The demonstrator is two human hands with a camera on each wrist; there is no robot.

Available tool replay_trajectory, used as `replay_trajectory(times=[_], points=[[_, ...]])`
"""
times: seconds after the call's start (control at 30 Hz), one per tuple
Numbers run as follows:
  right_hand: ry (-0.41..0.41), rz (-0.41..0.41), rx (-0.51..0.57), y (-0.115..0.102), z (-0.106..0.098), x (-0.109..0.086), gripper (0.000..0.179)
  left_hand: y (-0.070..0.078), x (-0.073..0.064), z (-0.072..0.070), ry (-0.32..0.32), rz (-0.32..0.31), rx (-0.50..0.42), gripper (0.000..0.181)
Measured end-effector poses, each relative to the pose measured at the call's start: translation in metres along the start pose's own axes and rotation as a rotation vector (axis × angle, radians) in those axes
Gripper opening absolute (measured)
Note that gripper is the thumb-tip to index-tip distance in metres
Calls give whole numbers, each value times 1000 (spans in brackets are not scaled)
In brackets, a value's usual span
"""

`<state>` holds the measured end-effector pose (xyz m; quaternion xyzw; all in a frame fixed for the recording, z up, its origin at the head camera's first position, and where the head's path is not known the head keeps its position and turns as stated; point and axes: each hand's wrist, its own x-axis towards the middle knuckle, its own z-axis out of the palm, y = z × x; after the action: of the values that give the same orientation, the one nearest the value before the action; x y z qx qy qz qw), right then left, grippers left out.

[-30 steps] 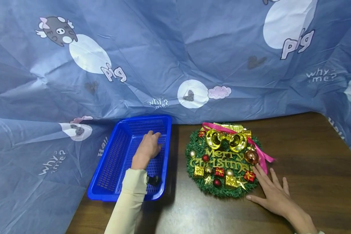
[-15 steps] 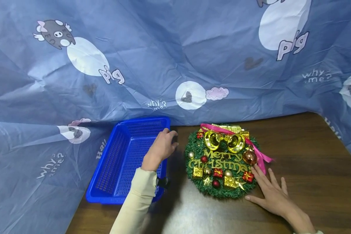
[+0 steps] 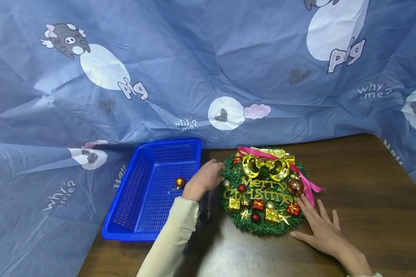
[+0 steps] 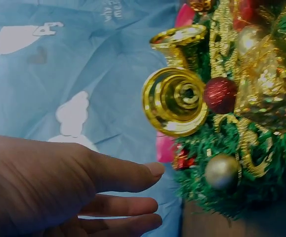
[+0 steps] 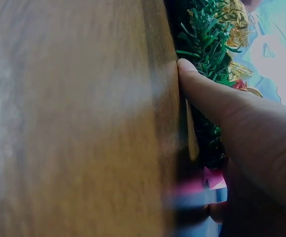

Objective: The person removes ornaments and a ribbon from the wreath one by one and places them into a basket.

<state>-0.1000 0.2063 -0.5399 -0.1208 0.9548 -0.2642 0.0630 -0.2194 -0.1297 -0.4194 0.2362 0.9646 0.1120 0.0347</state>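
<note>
A green Christmas wreath (image 3: 274,227) lies on the table, dressed with gold bells (image 3: 279,169), small baubles, gift boxes and gold "Merry Christmas" lettering. My left hand (image 3: 208,177) is at its left edge, close to a pale gold bauble (image 4: 222,171). In the left wrist view the thumb and fingers reach toward the greenery and hold nothing; whether they touch it I cannot tell. My right hand (image 3: 322,229) lies spread at the lower right of the wreath. Its index fingertip meets the rim near a copper bauble (image 3: 296,186), and the thumb (image 5: 202,89) sits against the green tinsel.
Left of the wreath stands a blue plastic basket (image 3: 123,235) with an orange-gold bauble (image 3: 180,182) on its floor. A pink ribbon (image 3: 310,184) trails off the wreath's right side. Behind the wooden table (image 3: 364,173) hangs a blue printed cloth (image 3: 180,77).
My left hand has moved right, from above the basket to the wreath's left edge. The orange-gold bauble now shows in the basket. My right hand has stayed in place.
</note>
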Motion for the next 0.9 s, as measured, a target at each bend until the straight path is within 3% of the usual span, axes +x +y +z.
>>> replay_trajectory(times=[0.13, 0.33, 0.73, 0.9], points=[[-2, 0, 2, 0, 0, 0, 102, 1, 7, 10, -62, -12, 6, 34], [-1, 2, -3, -1, 0, -1, 102, 1, 11, 23, -120, -7, 45, 30], [-9, 12, -8, 1, -1, 0, 103, 4, 18, 32, -87, 111, 115, 27], [-13, 8, 4, 0, -1, 0, 102, 7, 17, 33, -124, 99, 113, 31]])
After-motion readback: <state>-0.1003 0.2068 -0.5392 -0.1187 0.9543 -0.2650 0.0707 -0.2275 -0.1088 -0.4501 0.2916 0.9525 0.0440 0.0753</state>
